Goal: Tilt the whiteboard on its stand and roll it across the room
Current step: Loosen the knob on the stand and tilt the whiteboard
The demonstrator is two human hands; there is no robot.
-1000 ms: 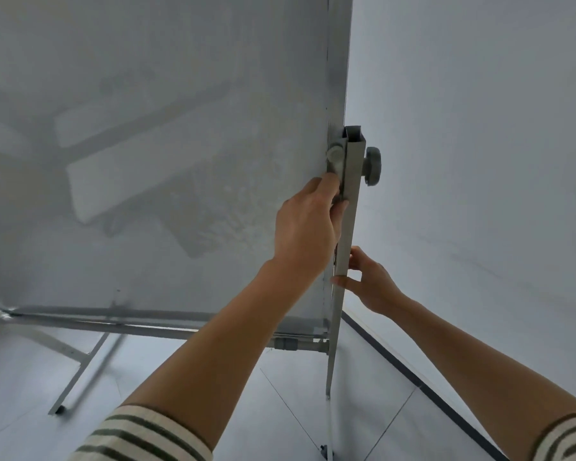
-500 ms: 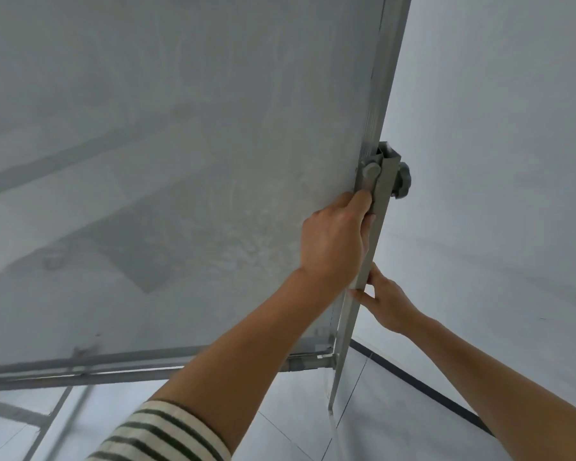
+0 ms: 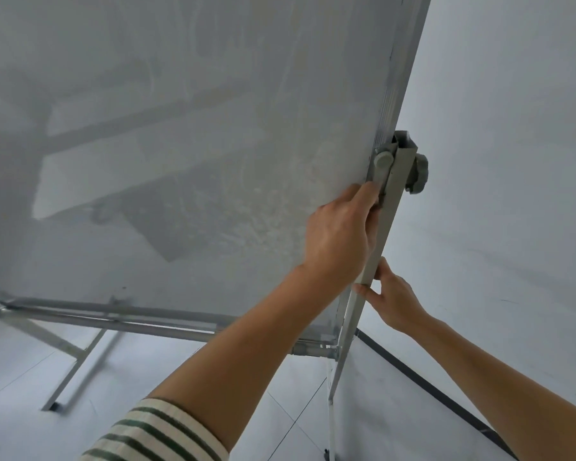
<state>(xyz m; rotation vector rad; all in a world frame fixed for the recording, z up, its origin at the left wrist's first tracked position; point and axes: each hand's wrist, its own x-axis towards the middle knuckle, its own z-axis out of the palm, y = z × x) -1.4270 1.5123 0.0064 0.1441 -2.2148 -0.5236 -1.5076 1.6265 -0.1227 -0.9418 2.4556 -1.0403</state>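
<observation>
The whiteboard (image 3: 187,134) fills the left and centre, its grey panel leaning in the frame. Its right edge meets the stand's grey upright post (image 3: 384,234), where a round pivot cap (image 3: 383,160) and a grey clamp knob (image 3: 419,174) sit. My left hand (image 3: 338,237) grips the board's right edge just below the pivot cap. My right hand (image 3: 393,296) holds the upright post lower down, fingers wrapped around it from the right. A crossbar (image 3: 113,319) runs under the board's lower edge.
A pale wall (image 3: 512,161) stands close on the right, with a dark skirting line (image 3: 426,384) where it meets the tiled floor (image 3: 280,410). The stand's left leg (image 3: 70,374) slants down to the floor. The post's foot (image 3: 328,455) shows at the bottom edge.
The board and post lean further to the right in the view than a second ago. Both hands keep their grips, carried right with the frame.
</observation>
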